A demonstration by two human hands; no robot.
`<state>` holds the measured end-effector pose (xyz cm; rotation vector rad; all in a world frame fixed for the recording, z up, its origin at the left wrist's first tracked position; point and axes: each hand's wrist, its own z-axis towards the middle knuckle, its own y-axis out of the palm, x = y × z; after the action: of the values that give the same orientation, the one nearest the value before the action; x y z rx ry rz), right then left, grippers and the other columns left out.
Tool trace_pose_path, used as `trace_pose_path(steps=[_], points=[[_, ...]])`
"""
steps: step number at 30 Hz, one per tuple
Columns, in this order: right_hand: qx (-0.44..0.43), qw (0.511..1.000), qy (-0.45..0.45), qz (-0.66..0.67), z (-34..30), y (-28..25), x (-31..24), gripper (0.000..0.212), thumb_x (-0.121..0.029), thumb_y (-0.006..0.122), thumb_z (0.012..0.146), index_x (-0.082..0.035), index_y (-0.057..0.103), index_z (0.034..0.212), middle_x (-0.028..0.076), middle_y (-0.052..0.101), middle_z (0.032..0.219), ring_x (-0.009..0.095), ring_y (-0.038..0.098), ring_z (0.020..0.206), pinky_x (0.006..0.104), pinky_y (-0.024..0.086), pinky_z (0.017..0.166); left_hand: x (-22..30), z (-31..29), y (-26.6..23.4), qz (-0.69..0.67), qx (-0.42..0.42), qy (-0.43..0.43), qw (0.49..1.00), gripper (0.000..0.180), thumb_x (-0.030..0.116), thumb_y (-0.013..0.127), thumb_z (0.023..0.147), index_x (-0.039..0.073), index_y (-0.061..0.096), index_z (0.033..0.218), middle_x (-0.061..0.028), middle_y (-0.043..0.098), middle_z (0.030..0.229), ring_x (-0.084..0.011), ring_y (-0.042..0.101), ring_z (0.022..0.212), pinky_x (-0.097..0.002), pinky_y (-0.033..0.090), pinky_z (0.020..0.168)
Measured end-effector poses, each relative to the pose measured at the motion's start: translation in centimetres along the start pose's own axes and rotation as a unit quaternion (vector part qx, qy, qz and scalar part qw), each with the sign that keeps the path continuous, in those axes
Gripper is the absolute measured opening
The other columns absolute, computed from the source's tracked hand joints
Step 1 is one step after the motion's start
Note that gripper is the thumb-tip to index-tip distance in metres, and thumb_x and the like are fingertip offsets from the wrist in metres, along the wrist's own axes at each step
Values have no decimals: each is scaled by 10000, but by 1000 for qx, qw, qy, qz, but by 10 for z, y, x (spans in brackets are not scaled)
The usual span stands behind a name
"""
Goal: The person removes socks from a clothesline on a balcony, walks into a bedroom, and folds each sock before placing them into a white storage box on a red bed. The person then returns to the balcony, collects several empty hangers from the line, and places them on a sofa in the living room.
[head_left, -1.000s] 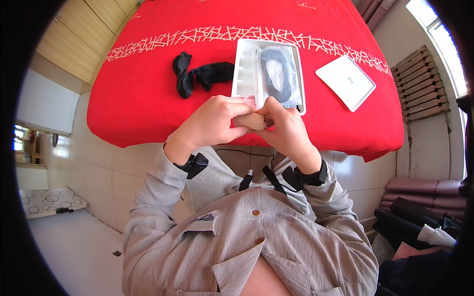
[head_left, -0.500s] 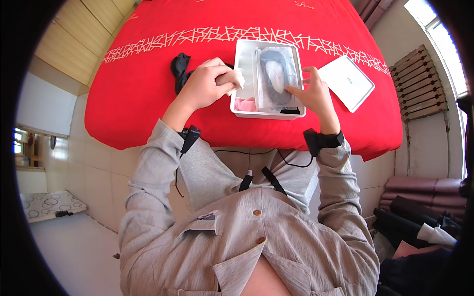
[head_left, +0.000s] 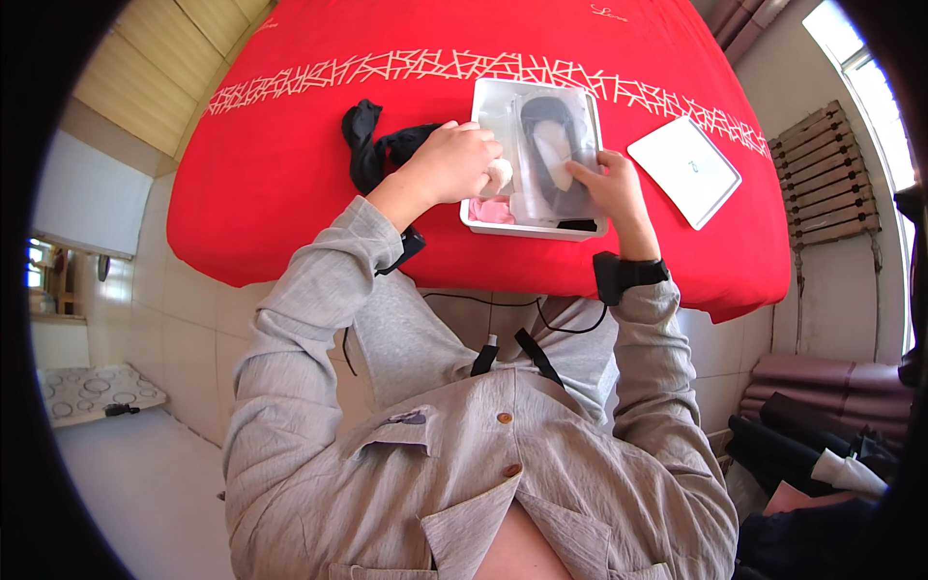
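A white box (head_left: 480, 106) stands uncovered on the red bedspread. Inside lies a clear plastic packet (head_left: 527, 198) holding a flat black oval item with a pale centre, whose kind I cannot make out. My left hand (head_left: 454, 162) is closed on a small rolled cream cloth (head_left: 499, 175) at the box's left side. Below it, a pink cloth (head_left: 491, 209) fills the near left corner. My right hand (head_left: 616, 188) is at the right rim, its thumb on the packet and its fingers bent at the packet's edge. Dark cloth (head_left: 362, 145) lies crumpled left of the box.
A white lid (head_left: 684, 174) lies on the bedspread (head_left: 290, 193) to the right of the box. Black straps with small devices (head_left: 628, 276) sit on my wrists, and a thin black cable (head_left: 464, 297) hangs by the bed's near edge.
My left hand has moved right with the cream cloth, from beyond the box's left rim to over its left part. My right hand stays at the packet's right edge. The view has shifted slightly.
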<state>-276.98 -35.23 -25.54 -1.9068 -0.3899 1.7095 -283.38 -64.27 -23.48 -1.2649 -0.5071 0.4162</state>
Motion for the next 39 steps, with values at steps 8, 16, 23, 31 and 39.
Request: trace_pose_path(steps=[8,16,23,31,39], points=[[82,908,-24,411,-32,-29,5,316,-162,696,1060,48,658,1294,78,755,1112,127,714,939,282,579,807,10,17,4,23,-81,-6,996,125,113,748,741,106,760,866,-89,744,950,-297,731,998,-439,569,869],[86,896,37,434,-48,-28,22,337,-166,696,1066,32,647,1334,73,749,1146,129,705,991,275,566,868,17,16,31,112,-69,4,991,90,155,789,715,95,798,782,-138,748,817,-327,767,842,-431,614,784],[55,906,32,419,-53,-18,30,339,-167,691,1070,41,645,1335,67,751,1148,117,703,989,274,567,869,4,19,22,53,-112,4,992,92,150,794,746,79,791,804,-133,735,913,-331,739,952,-449,586,859],[46,916,19,397,-54,-11,25,297,-126,724,1040,50,653,1268,73,754,1107,121,705,952,274,572,835,10,12,25,138,-78,-32,987,103,105,717,838,77,807,879,-109,709,1111,-293,627,1176,-476,482,953],[70,944,23,323,-58,-18,35,294,-90,759,1001,52,651,1235,74,750,1044,119,702,903,270,572,787,-39,-25,-5,-120,134,-60,982,267,198,806,870,41,794,1085,-159,666,1363,-372,626,1260,-436,510,1089]])
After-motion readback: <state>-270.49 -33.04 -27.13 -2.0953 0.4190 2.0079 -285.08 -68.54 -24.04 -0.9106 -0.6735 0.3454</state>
